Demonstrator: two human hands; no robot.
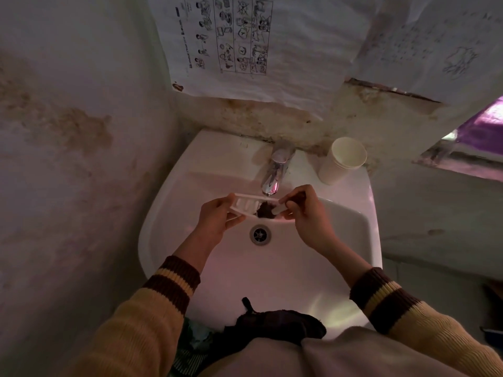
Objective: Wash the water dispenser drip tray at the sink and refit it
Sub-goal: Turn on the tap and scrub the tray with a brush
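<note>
The left hand's (217,216) fingers are curled in a pinch, thumb on top and fingertips beneath, on the left end of the drip tray (246,204). This is a white slotted piece held in the air over the sink (152,227), just under the spout of the tap (276,170) and towards the back edge from the drain (260,234). The right hand's (304,213) fingers are closed round the pale handle of a small brush (265,210), whose dark bristles sit against the tray's right part. Whether water is running I cannot tell.

The likeliest trouble is the grip. The tray is held at one end only while the brush bears on the other, so a hard stroke could lever it out of wet fingers and drop it into the basin. Its thin slats look as if they would flex under pressure, and too much force might crack one. The striped cuffs sit close enough to catch splashes.

A paper cup (341,160) stands at the sink's back right corner, near the right hand's path to the tap, and a careless reach could tip it. A dark cloth (280,322) lies over the near edge, where it could slip in and cover the drain. Printed sheets (245,36) hang on the stained wall behind — nothing there blocks the work.
</note>
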